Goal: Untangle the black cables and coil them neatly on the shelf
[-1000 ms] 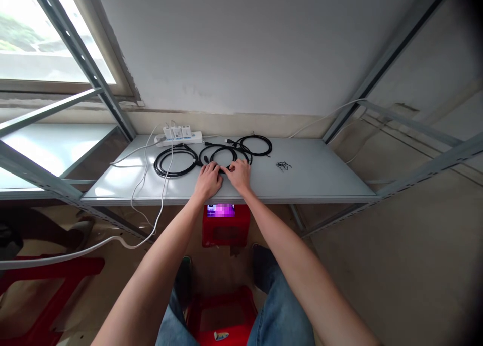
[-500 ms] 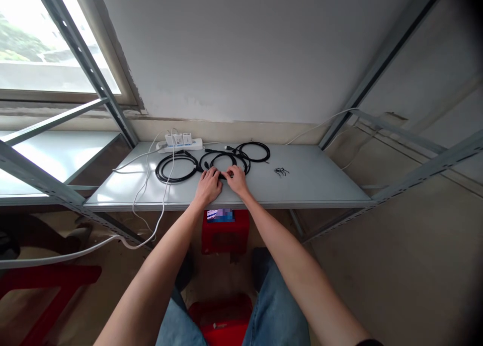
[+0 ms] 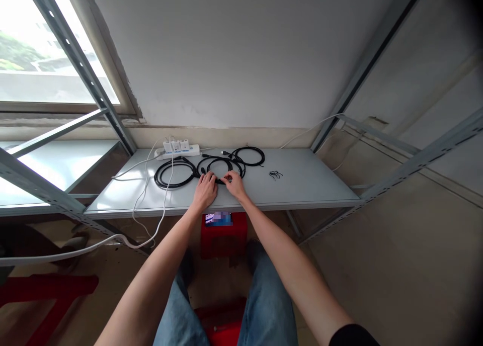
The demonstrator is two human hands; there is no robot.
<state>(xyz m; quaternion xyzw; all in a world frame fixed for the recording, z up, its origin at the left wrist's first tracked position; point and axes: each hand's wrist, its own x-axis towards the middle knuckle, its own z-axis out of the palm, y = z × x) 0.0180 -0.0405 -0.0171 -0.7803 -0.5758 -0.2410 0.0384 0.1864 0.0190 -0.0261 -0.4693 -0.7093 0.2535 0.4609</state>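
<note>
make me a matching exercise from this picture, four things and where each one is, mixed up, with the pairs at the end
1. power strip
2. phone
3. small black strands
4. left hand

A. on a red stool
B. at the near side of the middle black coil
C. back left of the shelf
D. right of every black coil

Pairs: 1-C, 2-A, 3-D, 4-B

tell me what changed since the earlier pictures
The view shifted: the shelf sits lower in frame, and a dark sleeve shows more at lower right. The phone screen turned from mostly purple to bluer. No hold visibly changed: the left hand and right hand stay at the front of the middle coil. The left coil, right coil and power strip stayed put.
</note>
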